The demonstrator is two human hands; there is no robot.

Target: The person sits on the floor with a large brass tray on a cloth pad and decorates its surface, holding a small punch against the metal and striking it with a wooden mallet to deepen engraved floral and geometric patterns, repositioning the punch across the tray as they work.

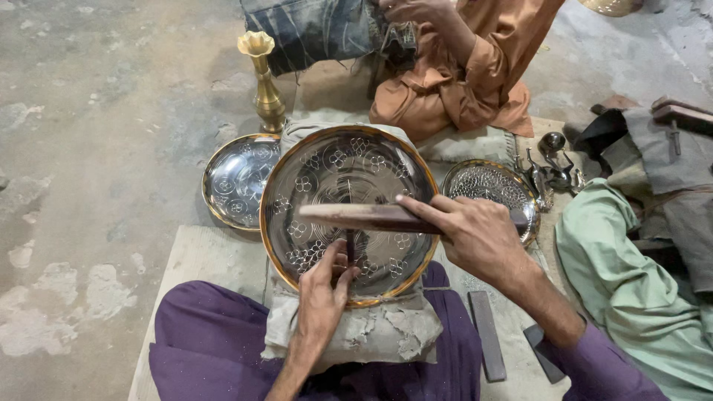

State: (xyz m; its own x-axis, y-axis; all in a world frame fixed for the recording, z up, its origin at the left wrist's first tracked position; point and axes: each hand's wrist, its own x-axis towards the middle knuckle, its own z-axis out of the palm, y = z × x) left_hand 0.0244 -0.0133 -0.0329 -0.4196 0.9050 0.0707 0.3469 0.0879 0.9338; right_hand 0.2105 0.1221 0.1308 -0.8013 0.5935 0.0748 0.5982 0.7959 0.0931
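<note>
A: The fingers point(338, 269) of the left hand point(321, 301) are pinched shut round a thin dark chisel point(350, 245), its tip standing on the big round plate point(349, 214).

B: And the right hand point(475, 236)?

A: Closed round a wooden mallet point(364, 217), held level just above the chisel's top, forefinger stretched along the handle.

B: Where does the plate sit?

A: On a worn cloth cushion point(349, 327) between the person's knees, in purple trousers point(208, 341), over a wooden board point(200, 260) on the floor. It is silver inside with a gold rim, and flower patterns are cut into it.

B: What could go wrong?

A: I'd say a blow landing off-centre could skid the chisel and scratch across a finished flower. The thumb sits close to the shaft, so a glancing mallet might catch it. The plate only rests tilted on the cushion, so it may shift.

B: Other dishes? Anything in them?

A: A smaller engraved plate point(236, 178) lies left, partly under the big one, holding nothing. A patterned bowl point(490, 189) lies right, also bare inside. A brass vase point(265, 82) stands behind; I can't see inside it. Small metal tools point(553, 167) lie beyond the bowl, and another person in orange clothes point(460, 74) sits opposite.
</note>
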